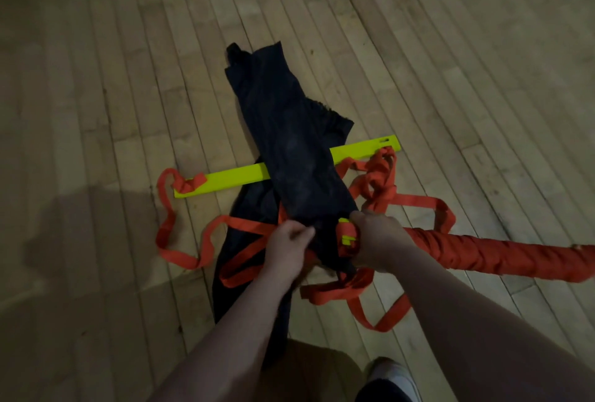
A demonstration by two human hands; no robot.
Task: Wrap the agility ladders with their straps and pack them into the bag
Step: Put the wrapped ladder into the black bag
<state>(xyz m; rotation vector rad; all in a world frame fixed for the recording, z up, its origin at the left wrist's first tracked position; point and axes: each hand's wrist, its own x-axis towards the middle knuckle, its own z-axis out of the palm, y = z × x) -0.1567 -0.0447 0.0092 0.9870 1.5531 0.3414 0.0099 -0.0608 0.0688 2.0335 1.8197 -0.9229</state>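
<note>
I see the left hand (288, 248) pinching the bag (289, 144) at its mouth, the right hand (375, 242) gripping the wrapped ladder (483, 255) (fingers curled round it).

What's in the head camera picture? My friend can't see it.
The left hand holds the mouth of a black bag while the right hand grips an orange-wrapped ladder bundle beside it. A yellow rung and loose orange straps lie on the wooden floor.

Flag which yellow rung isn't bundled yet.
The long rung flat on the floor, under the bag; the others sit in the bundle the right hand grips.
</note>
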